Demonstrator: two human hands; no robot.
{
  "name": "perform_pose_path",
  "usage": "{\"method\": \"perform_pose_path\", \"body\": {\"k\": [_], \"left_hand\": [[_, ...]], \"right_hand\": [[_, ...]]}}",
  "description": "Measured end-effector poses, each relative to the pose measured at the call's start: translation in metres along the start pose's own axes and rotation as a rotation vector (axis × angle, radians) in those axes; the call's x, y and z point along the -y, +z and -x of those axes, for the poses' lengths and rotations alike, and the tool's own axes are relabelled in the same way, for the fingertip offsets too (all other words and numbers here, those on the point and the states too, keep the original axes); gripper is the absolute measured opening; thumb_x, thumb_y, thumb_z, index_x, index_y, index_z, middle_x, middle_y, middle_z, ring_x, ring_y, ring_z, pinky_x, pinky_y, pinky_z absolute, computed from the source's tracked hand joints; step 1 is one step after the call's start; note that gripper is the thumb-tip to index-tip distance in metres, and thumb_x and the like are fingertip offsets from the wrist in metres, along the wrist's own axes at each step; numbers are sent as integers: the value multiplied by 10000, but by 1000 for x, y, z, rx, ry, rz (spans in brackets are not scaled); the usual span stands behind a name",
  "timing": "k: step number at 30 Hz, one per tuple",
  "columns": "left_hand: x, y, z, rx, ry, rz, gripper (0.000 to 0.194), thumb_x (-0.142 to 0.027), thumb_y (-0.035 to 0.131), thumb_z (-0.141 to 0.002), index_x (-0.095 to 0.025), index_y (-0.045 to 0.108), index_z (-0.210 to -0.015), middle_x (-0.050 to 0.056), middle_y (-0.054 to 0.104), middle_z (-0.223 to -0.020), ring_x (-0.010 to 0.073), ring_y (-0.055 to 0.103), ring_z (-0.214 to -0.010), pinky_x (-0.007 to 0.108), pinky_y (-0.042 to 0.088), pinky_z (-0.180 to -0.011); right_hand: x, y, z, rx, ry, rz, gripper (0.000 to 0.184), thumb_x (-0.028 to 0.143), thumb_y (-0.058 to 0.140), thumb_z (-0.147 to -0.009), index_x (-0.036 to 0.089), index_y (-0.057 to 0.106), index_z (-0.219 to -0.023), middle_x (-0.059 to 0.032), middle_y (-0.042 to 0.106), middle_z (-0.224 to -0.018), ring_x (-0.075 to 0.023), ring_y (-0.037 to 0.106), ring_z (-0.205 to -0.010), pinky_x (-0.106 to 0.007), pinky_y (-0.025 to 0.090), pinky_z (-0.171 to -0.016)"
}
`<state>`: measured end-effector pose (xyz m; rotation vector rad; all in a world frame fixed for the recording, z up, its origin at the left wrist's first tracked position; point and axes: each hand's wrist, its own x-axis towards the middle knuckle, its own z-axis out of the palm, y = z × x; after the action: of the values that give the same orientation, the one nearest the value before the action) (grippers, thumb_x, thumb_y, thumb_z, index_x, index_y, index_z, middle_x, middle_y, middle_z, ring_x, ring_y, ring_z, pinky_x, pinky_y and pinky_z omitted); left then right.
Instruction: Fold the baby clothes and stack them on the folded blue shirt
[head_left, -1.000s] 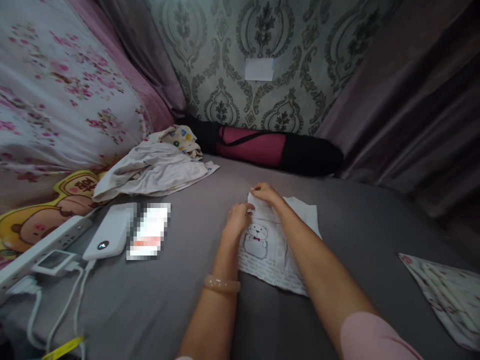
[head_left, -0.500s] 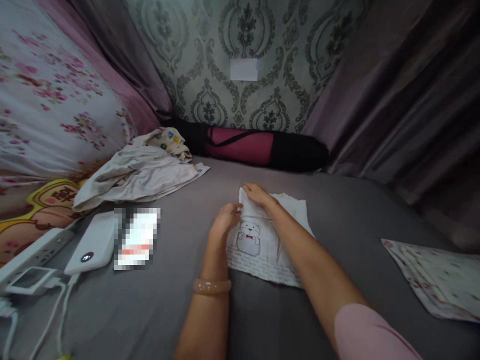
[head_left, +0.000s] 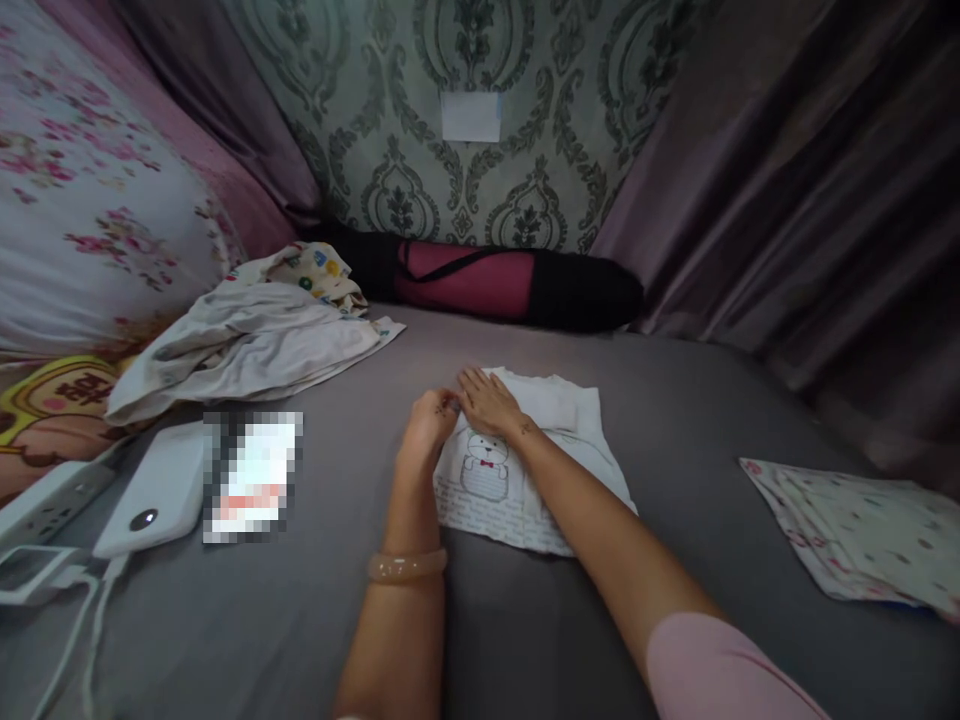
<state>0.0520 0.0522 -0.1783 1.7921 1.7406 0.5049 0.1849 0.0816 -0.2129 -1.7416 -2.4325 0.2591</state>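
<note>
A white garment with a printed bear and rows of lettering lies partly folded on the grey bed sheet. Its upper part is doubled over. My right hand rests flat on the fold near the upper left corner, fingers stretched out. At the garment's left edge, my left hand is closed with its fingertips pinching the cloth beside the right hand's fingers. The left wrist wears a pale bangle.
Folded printed cloths lie at the right. On the left are a crumpled white cloth, a blurred-out phone, a white power bank and a power strip with cables. A black and pink long bag lies along the wall.
My right hand has gone from gripping the garment's upper left edge to lying flat on it. The view has shifted slightly, and the upper left part looks flatter.
</note>
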Motion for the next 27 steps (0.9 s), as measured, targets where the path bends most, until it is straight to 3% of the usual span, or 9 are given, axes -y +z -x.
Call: {"method": "perform_pose_path", "body": {"k": [5,8,11,14,17,22,25,27], "left_hand": [[-7,2,2,3,75,-47,364,-162,420,-888,-168,653,-1166,129,697,-1116,228,620,-1078,289,446,-878],[-11,3,2,-18,109,-85,374,-154,408,-892,-155,642,-1184,132,687,-1131,225,614,-1085,292,441,-897],[-15,9,2,-43,171,-103,377,-164,404,-903,-140,628,-1205,135,679,-1140,216,613,-1078,290,440,-915],[-19,18,1,-40,233,-99,377,-162,418,-897,-131,620,-1214,148,665,-1167,222,609,-1092,300,437,-937],[-23,27,2,-18,276,-116,371,-154,423,-894,-145,617,-1211,144,654,-1195,222,602,-1110,309,430,-958],[-19,35,1,34,336,-131,384,-132,436,-881,-175,591,-1231,117,627,-1251,209,571,-1161,314,405,-999],[-14,40,-1,49,368,-164,392,-136,427,-887,-194,557,-1252,105,567,-1333,202,526,-1217,316,378,-1027],[-13,42,-2,63,366,-205,369,-182,418,-910,-181,531,-1261,117,509,-1388,214,474,-1269,331,354,-1049]], "right_hand": [[-12,-19,4,42,-6,-134,581,385,155,-988,121,284,-1489,-84,232,-1567,-186,166,-1446,-384,120,-1168],[-23,-33,22,-68,40,-116,573,368,195,-985,103,284,-1486,-102,225,-1568,-186,146,-1450,-375,94,-1172],[-30,-31,45,-130,152,-19,589,384,223,-981,77,292,-1479,-126,224,-1565,-213,123,-1453,-388,40,-1173],[-31,-15,59,-107,262,3,622,408,203,-982,46,261,-1484,-145,230,-1559,-234,126,-1452,-402,59,-1168],[-31,-5,60,-90,284,-12,640,413,204,-977,32,233,-1490,-142,204,-1567,-239,99,-1456,-403,45,-1168],[-46,-28,60,33,252,-147,645,452,132,-977,91,220,-1504,-107,189,-1576,-209,112,-1456,-391,91,-1166],[-63,-39,71,-98,284,-86,617,424,140,-980,103,247,-1496,-110,208,-1571,-199,93,-1458,-391,66,-1166],[-73,-35,78,-153,359,-17,618,404,181,-977,54,263,-1481,-148,218,-1563,-223,78,-1459,-412,43,-1164]]}}
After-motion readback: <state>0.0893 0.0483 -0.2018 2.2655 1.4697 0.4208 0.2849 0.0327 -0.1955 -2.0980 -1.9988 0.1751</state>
